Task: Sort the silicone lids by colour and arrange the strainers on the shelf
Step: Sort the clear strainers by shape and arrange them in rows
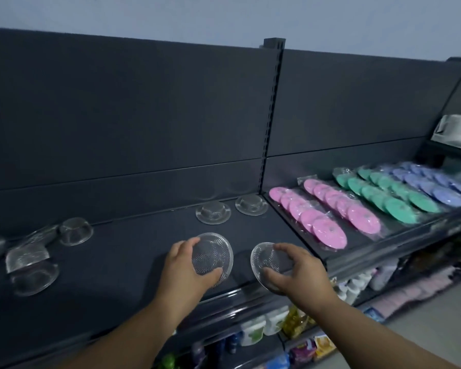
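Loose strainers [33, 265] wait at the shelf's [123, 262] left. The left hand [183, 265] pinches a mesh strainer [213, 255], the right hand [294, 267] another strainer [268, 259], seemingly tilted, probably to continue the placed pair [232, 209]. Sorted lids [370, 201] lie rightward.

Shelf [144, 265], dark | left part: two strainers [213, 212] at the back, strainer heap [30, 254] far left | right part: pink lids [317, 218], green lids [383, 194], blue lids [437, 182] in rows
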Tool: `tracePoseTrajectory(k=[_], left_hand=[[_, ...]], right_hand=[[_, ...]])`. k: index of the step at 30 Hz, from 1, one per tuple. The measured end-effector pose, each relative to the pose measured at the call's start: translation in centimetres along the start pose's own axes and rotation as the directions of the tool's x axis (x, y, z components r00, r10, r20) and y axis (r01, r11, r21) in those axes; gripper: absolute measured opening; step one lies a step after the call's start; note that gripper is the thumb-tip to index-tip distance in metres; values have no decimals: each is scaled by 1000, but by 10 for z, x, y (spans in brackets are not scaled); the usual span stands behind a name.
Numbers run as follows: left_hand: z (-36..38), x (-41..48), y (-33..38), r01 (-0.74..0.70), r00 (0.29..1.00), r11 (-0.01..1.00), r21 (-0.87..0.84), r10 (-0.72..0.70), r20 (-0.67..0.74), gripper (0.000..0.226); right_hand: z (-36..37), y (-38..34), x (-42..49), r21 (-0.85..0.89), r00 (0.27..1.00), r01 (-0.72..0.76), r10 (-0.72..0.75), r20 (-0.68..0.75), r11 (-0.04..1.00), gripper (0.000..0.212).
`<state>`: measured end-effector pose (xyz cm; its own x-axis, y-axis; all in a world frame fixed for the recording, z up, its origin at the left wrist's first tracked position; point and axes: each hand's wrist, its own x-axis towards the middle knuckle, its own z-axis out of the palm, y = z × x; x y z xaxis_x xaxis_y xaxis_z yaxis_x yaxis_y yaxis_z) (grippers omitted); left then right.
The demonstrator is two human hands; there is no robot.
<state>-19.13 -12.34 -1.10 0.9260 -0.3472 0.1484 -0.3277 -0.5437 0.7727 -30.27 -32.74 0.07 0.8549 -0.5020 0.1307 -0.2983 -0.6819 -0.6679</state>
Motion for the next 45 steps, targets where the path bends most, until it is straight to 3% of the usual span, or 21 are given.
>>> tracePoseTrajectory(k=[7, 17, 28, 34, 40, 45], left_hand=[[28, 61, -6, -15, 998, 997, 72, 10, 59, 80], [68, 117, -7, -76, 988, 983, 165, 53, 142, 81], [97, 121, 6, 51, 995, 951, 306, -74, 66, 74], [110, 117, 17, 131, 991, 951, 279, -125, -43, 71], [120, 116, 24, 197, 980, 923, 331, -186, -66, 78], [123, 118, 33, 200, 976, 922, 331, -159, -147, 70]], right_hand=[[10, 19, 62, 23, 1000, -6, 6, 23, 1000, 60], [25, 38, 146, -94, 990, 73, -61, 123, 993, 55], [31, 69, 194, -61, 921, 247, -214, 326, 967, 54], [32, 83, 202, -9, 909, 304, -287, 303, 953, 51], [32, 92, 209, -9, 883, 361, -338, 326, 933, 51], [29, 96, 213, 1, 876, 373, -353, 330, 928, 49]])
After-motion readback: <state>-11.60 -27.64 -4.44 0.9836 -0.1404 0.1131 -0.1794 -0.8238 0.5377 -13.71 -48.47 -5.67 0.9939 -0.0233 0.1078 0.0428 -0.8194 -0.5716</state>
